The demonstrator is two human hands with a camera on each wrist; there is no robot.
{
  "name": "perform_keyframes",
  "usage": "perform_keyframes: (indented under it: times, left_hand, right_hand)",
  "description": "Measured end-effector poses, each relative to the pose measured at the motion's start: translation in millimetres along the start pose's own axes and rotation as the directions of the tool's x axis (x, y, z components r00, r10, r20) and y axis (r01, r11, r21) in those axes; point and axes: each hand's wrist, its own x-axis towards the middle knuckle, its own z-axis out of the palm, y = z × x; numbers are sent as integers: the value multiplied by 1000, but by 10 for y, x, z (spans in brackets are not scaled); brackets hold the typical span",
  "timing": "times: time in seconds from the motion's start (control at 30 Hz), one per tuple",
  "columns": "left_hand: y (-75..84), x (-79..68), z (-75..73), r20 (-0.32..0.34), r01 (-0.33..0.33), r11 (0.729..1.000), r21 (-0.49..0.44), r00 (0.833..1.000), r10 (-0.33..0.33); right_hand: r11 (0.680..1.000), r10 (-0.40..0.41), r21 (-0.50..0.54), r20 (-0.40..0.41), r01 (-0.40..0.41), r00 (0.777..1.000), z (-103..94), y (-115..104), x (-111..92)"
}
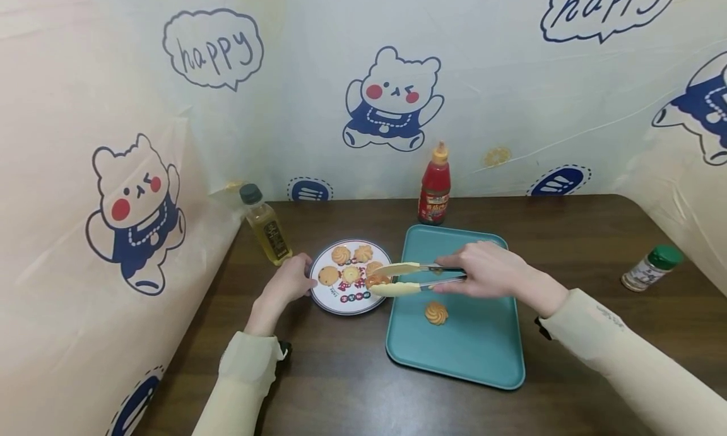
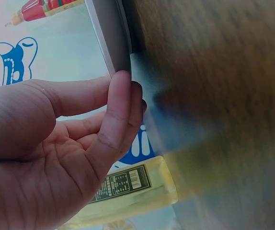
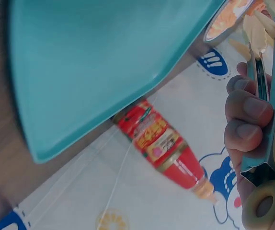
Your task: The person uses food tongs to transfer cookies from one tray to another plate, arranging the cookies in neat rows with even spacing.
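My left hand pinches the left rim of a round white plate between thumb and fingers; in the left wrist view the plate's edge meets the fingertips. Several round cookies lie on this plate. My right hand grips metal tongs with cream-coloured tips, which point left over the plate's right side. Between those tips shows a browned cookie, partly covered by them. Under the right hand and tongs lies a teal tray, where a swirled cookie rests.
An oil bottle stands beyond the left hand. Behind the tray is a red sauce bottle, close to its far edge. A green-capped shaker stands at the right. Patterned cloth borders the brown table.
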Motion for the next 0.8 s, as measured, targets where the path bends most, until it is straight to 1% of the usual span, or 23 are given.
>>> perform_keyframes:
  times: [0.2,0.37,0.53,0.8]
  left_hand:
    - [-2,3,6,3,1,1000,5,1000,-1]
    - [-6,6,9,2,-1,1000,6,1000,1]
    - [-6,12,2,2,-7,1000,14,1000,7]
    - [-4,19,-1,6,-9,1000,24,1000,9]
  right_hand:
    - [999,5,33,17,-5,1000,80,-72,179]
    - [997,14,76,60,-19,998,139,-145,313]
    - [998,4,67,82,-10,997,200,-207,439]
    - [998,22,57,131,-30,991,263,-302,564]
